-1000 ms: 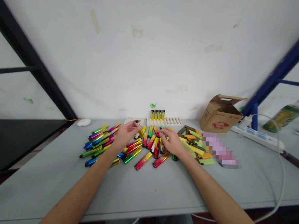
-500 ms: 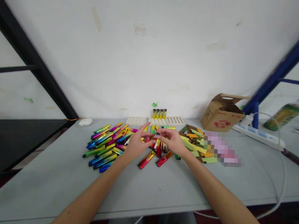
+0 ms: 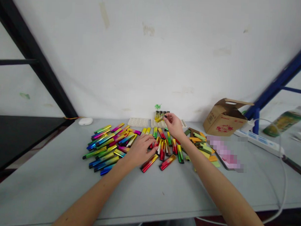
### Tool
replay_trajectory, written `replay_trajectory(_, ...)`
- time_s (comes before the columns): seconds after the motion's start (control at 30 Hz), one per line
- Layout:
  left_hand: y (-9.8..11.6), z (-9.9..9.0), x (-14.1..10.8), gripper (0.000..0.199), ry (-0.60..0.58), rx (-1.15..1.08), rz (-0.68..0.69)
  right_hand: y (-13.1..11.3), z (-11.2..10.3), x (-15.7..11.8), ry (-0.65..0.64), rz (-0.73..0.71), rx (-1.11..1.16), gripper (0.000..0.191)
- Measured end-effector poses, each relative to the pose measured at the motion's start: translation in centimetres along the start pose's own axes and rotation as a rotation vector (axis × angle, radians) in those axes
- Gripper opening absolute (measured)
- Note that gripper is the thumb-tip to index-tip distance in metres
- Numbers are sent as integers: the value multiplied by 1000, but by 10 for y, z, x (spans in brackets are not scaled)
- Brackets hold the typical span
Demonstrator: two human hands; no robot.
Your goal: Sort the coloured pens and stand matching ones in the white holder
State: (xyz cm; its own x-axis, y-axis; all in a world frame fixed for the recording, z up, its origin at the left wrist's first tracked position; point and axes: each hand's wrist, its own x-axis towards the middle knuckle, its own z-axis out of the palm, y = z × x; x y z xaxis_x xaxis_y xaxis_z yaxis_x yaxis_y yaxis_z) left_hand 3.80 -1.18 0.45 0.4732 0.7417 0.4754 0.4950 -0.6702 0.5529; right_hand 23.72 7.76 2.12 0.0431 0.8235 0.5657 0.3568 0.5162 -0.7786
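Fingers of the right hand (image 3: 175, 124) pinch a yellow lighter (image 3: 159, 119) by its dark end, in front of the standing lighters (image 3: 157, 114), partly hiding them and the right tray (image 3: 183, 123). The left hand (image 3: 141, 149) has its fingers bent over the shiny lighters (image 3: 162, 150) on the table (image 3: 140, 195); whether they grip one cannot be told. The right forearm covers some of the matte lighters (image 3: 205, 148). The flat pink thing (image 3: 222, 150) is blurred into blocks.
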Motion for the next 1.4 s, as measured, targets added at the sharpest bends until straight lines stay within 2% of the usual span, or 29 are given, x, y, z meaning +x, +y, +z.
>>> replay_trajectory(0.1, 1, -2, 0, 22, -10, 20, 13, 3, 14, 25, -36, -94, -142, 15)
replay_trajectory(0.2, 2, -5, 0, 21, -10, 42, 33, 6, 28, 39, -104, -157, -324, 14)
replay_trajectory(0.33, 6, -9, 1, 20, -20, 133, 42, 9, 41, 39, -179, -153, -544, 18)
replay_trajectory(0.47, 11, -11, 1, 20, -57, 212, 54, 8, 44, 35, -184, -99, -676, 21)
replay_trajectory(0.67, 13, -11, 1, 20, -58, 250, 73, -2, 45, 36, -198, -121, -861, 24)
replay_trajectory(0.8, 12, -10, 1, 20, -40, 251, 87, -5, 48, 39, -161, -126, -980, 27)
replay_trajectory(0.93, 12, -10, 1, 20, -36, 248, 95, -2, 48, 43, -123, -164, -1042, 26)
replay_trajectory(1.1, 12, -9, 0, 19, -18, 248, 103, 1, 45, 46, -97, -306, -1076, 25)
replay_trajectory(1.23, 11, -8, 0, 20, -26, 245, 99, 2, 42, 46, -114, -414, -1079, 23)
replay_trajectory(1.4, 11, -8, 1, 20, -40, 254, 99, 4, 38, 42, -134, -475, -1033, 25)
